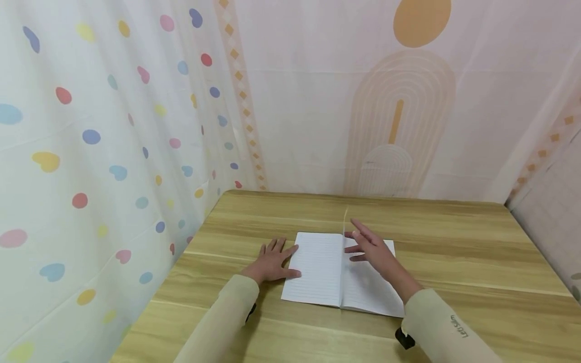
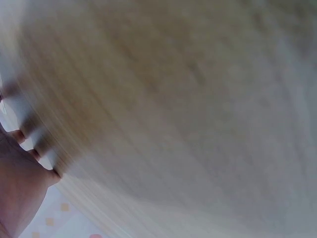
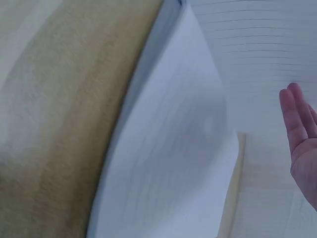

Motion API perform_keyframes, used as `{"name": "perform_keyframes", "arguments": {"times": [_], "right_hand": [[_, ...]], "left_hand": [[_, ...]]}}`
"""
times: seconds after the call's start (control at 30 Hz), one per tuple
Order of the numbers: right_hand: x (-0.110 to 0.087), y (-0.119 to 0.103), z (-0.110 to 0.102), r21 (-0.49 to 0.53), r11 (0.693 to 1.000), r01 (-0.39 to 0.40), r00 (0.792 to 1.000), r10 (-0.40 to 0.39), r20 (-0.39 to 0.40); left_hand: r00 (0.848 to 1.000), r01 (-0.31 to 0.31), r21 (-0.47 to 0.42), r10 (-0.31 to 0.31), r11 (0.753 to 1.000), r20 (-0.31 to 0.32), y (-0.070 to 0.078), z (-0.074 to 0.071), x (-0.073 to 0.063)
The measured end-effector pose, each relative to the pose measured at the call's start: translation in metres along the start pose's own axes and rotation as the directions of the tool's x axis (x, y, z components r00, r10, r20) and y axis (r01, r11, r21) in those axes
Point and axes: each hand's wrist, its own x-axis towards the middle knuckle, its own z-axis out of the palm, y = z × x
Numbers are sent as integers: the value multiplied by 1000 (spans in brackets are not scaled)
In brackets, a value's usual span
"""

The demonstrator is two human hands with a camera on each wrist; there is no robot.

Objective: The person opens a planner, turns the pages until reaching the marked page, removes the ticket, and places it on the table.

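Observation:
An open notebook [image 1: 313, 272] with white lined pages lies flat on the wooden table. My left hand [image 1: 272, 263] rests at its left edge, fingers spread, with the thumb and index finger on the left page. Near the spine a single page [image 1: 343, 237] stands upright, seen almost edge-on. My right hand [image 1: 374, 252] is over the right page, its fingers extended towards that raised page. In the right wrist view the fingers [image 3: 295, 116] look straight beside a lined page [image 3: 252, 54]. Mostly the table fills the left wrist view, with part of the left hand [image 2: 20, 173] at its edge.
The wood-grain table [image 1: 476, 262] extends on all sides of the notebook. Behind it hangs a pale curtain [image 1: 308, 111] with arch patterns, and at the left a white curtain [image 1: 113, 166] with coloured dots and hearts. Dark straps [image 1: 405, 339] show below the sleeves.

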Motion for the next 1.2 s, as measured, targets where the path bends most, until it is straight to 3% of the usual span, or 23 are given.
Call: {"name": "perform_keyframes", "arguments": {"times": [0.1, 0.2, 0.27, 0.33, 0.47, 0.53, 0.6, 0.7, 0.77, 0.93, 1.1, 1.2], "right_hand": [[1, 6, 6, -77, 996, 45, 997, -40, 58], [-1, 14, 13, -277, 955, 105, 992, -82, 92], [-4, 19, 17, -426, 894, 140, 988, -95, 125], [-7, 25, 21, -560, 808, 183, 979, -97, 179], [-13, 36, 30, -729, 631, 266, 954, -65, 292], [-16, 39, 34, -778, 561, 283, 948, -37, 317], [-18, 41, 38, -814, 506, 284, 946, -7, 325], [-20, 43, 41, -844, 454, 286, 944, 16, 329], [-20, 44, 43, -852, 438, 286, 945, 19, 327], [-20, 45, 43, -849, 444, 287, 945, 16, 327], [-21, 45, 36, -839, 476, 265, 952, 10, 306], [-22, 49, 20, -843, 498, 202, 970, 16, 241]], "left_hand": [[1000, -8, 3, 8, 1000, -4, 0, 0, 0], [1000, -11, 6, 11, 1000, -7, -1, -1, 0], [1000, -10, 11, 10, 1000, -6, 0, -1, 0], [1000, -6, 18, 6, 1000, -4, 0, -1, 0], [1000, -4, 43, 5, 999, -12, -1, 2, 1], [1000, -8, 58, 9, 998, -24, -3, 3, 3], [999, -10, 64, 12, 998, -33, -4, 4, 3], [998, -23, 32, 24, 999, -54, -6, 4, 3], [997, -30, -14, 29, 999, -68, -7, 3, 1], [996, -32, -104, 24, 994, -82, -7, 0, -1], [1000, -20, -40, 19, 999, -24, -2, 0, -2], [1000, -12, -40, 12, 999, -10, 1, 1, -2]]}}
